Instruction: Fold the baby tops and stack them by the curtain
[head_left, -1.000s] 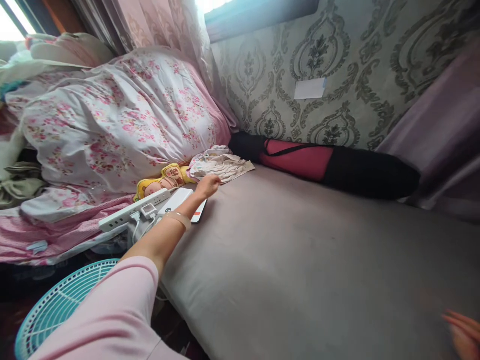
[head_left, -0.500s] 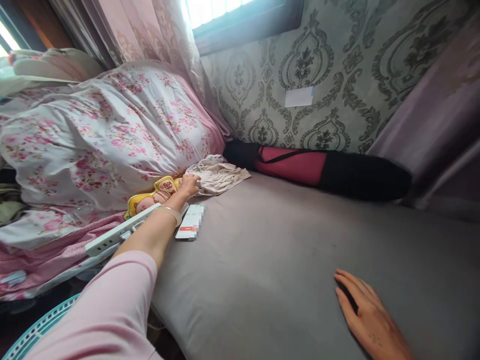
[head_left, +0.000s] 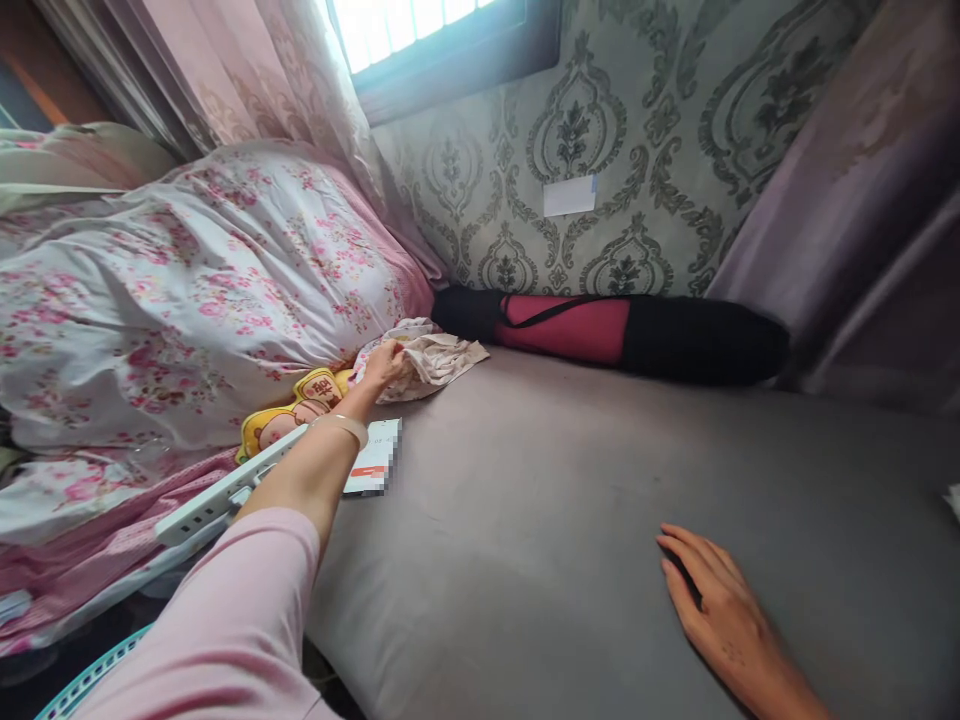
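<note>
My left hand [head_left: 385, 364] reaches forward to a crumpled cream-coloured cloth [head_left: 441, 362] with a faint print, lying at the far left of the grey bed surface [head_left: 525, 500]. Its fingers are closed on the near left part of the cloth, the fingertips partly hidden in the folds. Under my left forearm, a white phone [head_left: 381, 455] lies partly covered. A yellow plush cushion [head_left: 277, 420] with a cartoon figure is just left of my wrist. On the right, my right hand [head_left: 720, 605] rests palm down on the grey surface, fingers stretched out and holding nothing.
A white power strip [head_left: 202, 505] runs along the left edge beneath my forearm. Floral bedding [head_left: 202, 290] is heaped at the left. A long black and red bag [head_left: 562, 328] lies against the patterned wall [head_left: 480, 170]. A turquoise basket [head_left: 97, 675] stands at the lower left.
The view has shifted slightly, turning a little to the right. My left hand has closed on the cloth, whose near left part is now bunched up. My right hand stays resting on the bed.
</note>
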